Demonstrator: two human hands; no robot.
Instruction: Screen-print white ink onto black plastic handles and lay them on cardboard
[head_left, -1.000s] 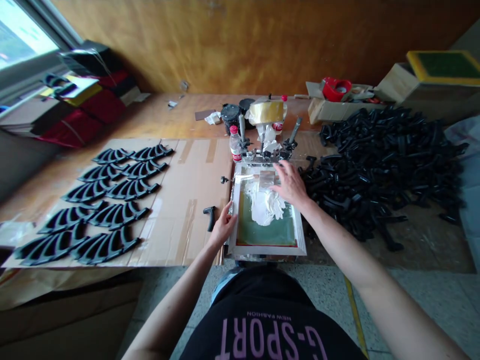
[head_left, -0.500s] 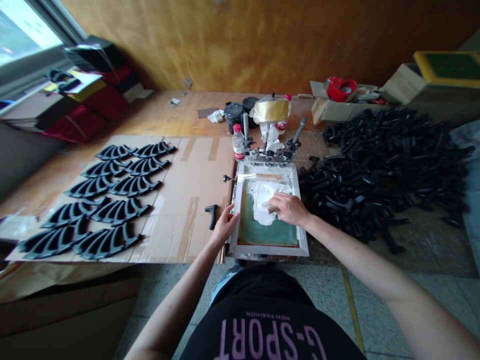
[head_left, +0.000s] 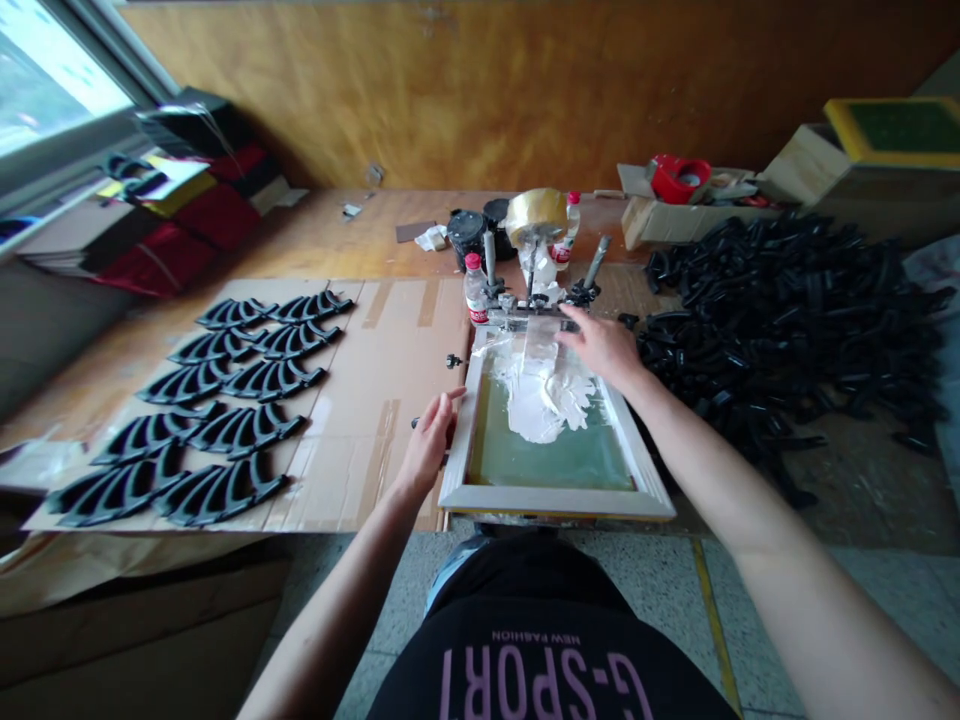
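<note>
The screen-printing frame (head_left: 559,502) lies in front of me, its front edge raised, with thick white ink (head_left: 541,405) spread over the far part of its green mesh. Beside its left rail is my left hand (head_left: 429,437), index finger stretched out and apparently holding nothing. That hand covers most of a black curved handle (head_left: 415,423) on the cardboard. At the far end, a pale, translucent scraper (head_left: 540,343) stands in the ink against the clamp bar. My right hand (head_left: 604,346) is right beside the scraper, fingers spread apart.
Fanned rows of black handles (head_left: 251,378) lie on the cardboard sheet (head_left: 337,455) at left. A big heap of black handles (head_left: 787,330) covers the right side. Behind the hinge clamps (head_left: 536,300) stand bottles (head_left: 475,288), dark tubs (head_left: 466,235) and a tape roll (head_left: 536,215).
My right hand has let go of the scraper after moving away from me to the clamp end. The frame's front edge has risen. My left hand has shifted left, over the single handle.
</note>
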